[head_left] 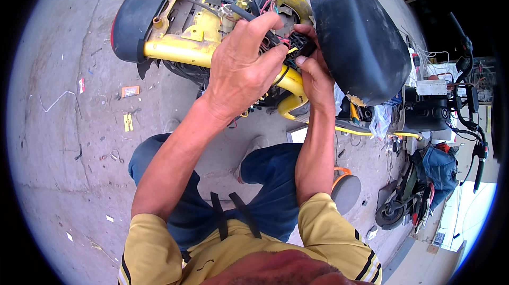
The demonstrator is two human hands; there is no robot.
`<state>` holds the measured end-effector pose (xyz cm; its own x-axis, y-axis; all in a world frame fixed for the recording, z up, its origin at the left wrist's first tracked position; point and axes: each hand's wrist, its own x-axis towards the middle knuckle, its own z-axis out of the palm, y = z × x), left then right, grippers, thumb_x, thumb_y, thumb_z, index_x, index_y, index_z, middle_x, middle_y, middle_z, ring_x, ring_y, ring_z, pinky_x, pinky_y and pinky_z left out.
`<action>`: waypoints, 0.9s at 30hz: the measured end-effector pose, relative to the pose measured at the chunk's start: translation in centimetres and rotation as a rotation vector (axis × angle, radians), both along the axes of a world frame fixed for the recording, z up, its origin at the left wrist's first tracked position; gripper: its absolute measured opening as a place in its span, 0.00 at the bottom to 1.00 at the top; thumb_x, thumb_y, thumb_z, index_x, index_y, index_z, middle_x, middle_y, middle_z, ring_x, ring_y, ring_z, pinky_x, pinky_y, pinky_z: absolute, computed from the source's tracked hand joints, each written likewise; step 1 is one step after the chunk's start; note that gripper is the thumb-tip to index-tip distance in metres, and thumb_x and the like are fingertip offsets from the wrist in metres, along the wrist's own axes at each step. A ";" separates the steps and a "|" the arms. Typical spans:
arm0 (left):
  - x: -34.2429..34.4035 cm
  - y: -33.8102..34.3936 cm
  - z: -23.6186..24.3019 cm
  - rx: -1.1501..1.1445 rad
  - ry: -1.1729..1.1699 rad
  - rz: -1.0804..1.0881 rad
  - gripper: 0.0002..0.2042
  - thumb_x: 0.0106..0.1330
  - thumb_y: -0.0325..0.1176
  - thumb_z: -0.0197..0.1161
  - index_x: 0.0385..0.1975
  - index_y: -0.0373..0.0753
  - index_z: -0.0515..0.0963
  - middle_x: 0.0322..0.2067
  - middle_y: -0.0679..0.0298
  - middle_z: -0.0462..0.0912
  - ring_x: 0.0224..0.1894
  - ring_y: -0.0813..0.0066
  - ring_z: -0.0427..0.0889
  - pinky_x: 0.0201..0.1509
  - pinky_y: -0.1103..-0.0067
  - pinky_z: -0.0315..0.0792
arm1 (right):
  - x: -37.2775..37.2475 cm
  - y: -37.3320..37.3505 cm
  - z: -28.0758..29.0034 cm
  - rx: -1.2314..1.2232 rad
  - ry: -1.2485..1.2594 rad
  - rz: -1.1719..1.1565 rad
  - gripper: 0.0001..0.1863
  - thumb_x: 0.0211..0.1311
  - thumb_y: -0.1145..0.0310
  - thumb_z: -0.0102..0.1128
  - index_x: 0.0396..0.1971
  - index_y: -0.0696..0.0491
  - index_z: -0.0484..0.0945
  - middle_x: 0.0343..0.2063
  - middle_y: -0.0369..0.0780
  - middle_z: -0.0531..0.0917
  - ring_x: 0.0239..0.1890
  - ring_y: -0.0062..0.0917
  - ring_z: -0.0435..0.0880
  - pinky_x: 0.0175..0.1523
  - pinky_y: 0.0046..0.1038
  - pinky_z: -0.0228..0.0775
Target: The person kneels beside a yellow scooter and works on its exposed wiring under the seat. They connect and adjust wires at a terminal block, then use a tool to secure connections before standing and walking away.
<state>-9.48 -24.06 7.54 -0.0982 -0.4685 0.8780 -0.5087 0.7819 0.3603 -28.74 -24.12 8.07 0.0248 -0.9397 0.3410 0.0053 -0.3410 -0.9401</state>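
Observation:
The yellow tubular frame [180,50] of a two-wheeler lies before me with its wiring exposed. My left hand [245,61] reaches over the frame, its thumb and index finger curled around a bundle of thin wires [290,50]. A thick black cable [241,12] runs under that hand's fingers. Close by on the right, my right hand [317,70] grips a black plug connector [304,44] between thumb and fingers, at the end of the wires. The fingertips of both hands are partly hidden among the wiring.
A black seat [360,36] stands tipped up just right of my right hand. The dark tail cover [146,14] is at the far left. A round grey stool [347,194] sits beside my leg; a parked scooter [391,211] and handlebars [466,94] are on the right. Litter dots the concrete.

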 end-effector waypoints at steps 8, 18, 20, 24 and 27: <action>0.0 0.1 -0.2 0.049 0.019 -0.018 0.14 0.53 0.21 0.79 0.40 0.40 0.89 0.59 0.57 0.75 0.49 0.66 0.82 0.42 0.75 0.79 | 0.0 0.6 0.0 0.018 -0.074 0.051 0.32 0.53 0.86 0.62 0.62 0.54 0.78 0.56 0.37 0.79 0.60 0.24 0.78 0.68 0.30 0.68; -0.9 0.8 -0.2 0.166 0.133 -0.080 0.16 0.53 0.21 0.79 0.42 0.42 0.90 0.63 0.54 0.72 0.57 0.59 0.80 0.47 0.73 0.79 | -0.4 0.2 -0.5 0.051 -0.076 0.130 0.31 0.59 0.89 0.61 0.62 0.53 0.74 0.55 0.37 0.78 0.60 0.24 0.79 0.69 0.31 0.69; -1.0 0.8 0.0 0.168 0.115 -0.068 0.16 0.54 0.21 0.79 0.42 0.42 0.90 0.63 0.54 0.72 0.57 0.59 0.80 0.47 0.72 0.79 | -0.4 0.2 -0.5 0.068 -0.087 0.135 0.30 0.59 0.89 0.61 0.62 0.53 0.74 0.54 0.37 0.78 0.61 0.24 0.78 0.70 0.32 0.69; -0.6 1.0 0.6 0.188 0.054 -0.060 0.15 0.53 0.21 0.78 0.41 0.41 0.89 0.63 0.55 0.73 0.56 0.58 0.80 0.47 0.72 0.79 | -0.6 0.2 -0.8 0.071 -0.062 0.092 0.29 0.58 0.89 0.61 0.60 0.53 0.75 0.54 0.36 0.78 0.60 0.24 0.78 0.69 0.32 0.69; -0.4 0.9 0.7 0.166 -0.003 -0.041 0.14 0.53 0.22 0.78 0.39 0.41 0.88 0.63 0.55 0.74 0.55 0.58 0.80 0.47 0.71 0.80 | -0.8 -0.2 -1.1 0.031 -0.032 0.070 0.27 0.56 0.87 0.61 0.58 0.53 0.77 0.53 0.36 0.78 0.59 0.25 0.78 0.68 0.31 0.69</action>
